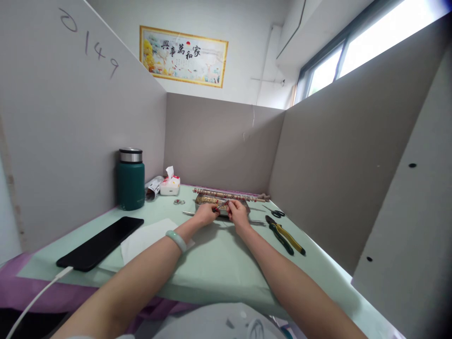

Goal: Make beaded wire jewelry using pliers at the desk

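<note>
The left hand (207,214) and the right hand (237,212) are held near each other at the tray (197,207), which stands toward the far side of the table (222,263) with gold-coloured bits inside. The fingers of both hands are bent inward and brought close to the thumbs; whether they are clamped on a piece cannot be told, as everything there is too small and partly hidden. For work this fine, a light fingertip pinch would probably serve best, with one hand used to steady and the other to make the small moves. Both hands are best kept over the tray, so that anything dropped is caught there and not lost on the cloth. Steadiness could be gained if the forearms were rested on the table. The beaded stick (226,193) lies along the tray's far side and might be knocked by a forward push, so short strokes are advised. Care is also called for around the thin rods (257,222), which stick out at the right near the wrist. The pliers (284,235) and scissors (277,213) lie farther right, where they can be left until needed
</note>
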The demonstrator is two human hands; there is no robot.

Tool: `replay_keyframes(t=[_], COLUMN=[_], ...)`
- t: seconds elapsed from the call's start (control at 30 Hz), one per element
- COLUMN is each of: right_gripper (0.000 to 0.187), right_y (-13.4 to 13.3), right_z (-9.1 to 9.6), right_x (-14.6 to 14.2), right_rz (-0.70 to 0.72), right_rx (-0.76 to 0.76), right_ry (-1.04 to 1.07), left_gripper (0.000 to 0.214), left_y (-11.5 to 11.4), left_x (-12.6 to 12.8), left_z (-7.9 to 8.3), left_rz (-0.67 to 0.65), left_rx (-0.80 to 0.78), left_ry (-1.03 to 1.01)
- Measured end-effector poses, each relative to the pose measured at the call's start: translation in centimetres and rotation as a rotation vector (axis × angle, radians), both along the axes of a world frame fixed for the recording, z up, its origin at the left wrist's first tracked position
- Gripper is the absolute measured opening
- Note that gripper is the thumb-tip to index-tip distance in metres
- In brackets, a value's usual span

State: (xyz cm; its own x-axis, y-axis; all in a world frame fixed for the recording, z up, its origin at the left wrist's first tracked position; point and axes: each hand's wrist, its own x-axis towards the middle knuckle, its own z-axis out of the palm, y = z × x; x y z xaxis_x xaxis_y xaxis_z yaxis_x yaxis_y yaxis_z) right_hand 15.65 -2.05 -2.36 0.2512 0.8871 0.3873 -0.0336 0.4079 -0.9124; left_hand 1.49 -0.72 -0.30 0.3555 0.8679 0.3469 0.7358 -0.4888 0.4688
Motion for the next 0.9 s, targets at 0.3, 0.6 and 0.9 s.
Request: replay_keyframes(t=[0.3, 0.6, 0.9], right_gripper=[0.029, 0.032, 0.031], right_y=[-0.2, -0.2, -0.1], right_z=[0.2, 0.3, 0.1], right_x=[0.0, 0.1, 0.2], right_rz=[0.041, 0.087, 0.125], right_rx=[-0.016, -0.034, -0.011], right_ry=[0.026, 0.084, 0.073], left_gripper=[0.022, 0.028, 0.031], left_y=[0.6, 0.7, 0.8], left_x=[-0.3, -0.3, -0.4], left_z=[-0.7, -1.0, -1.0], left_rz=[0.002, 0.047, 0.058], left_rx=[0.14, 0.253, 0.2], left_ry=[0.084, 0.114, 0.067])
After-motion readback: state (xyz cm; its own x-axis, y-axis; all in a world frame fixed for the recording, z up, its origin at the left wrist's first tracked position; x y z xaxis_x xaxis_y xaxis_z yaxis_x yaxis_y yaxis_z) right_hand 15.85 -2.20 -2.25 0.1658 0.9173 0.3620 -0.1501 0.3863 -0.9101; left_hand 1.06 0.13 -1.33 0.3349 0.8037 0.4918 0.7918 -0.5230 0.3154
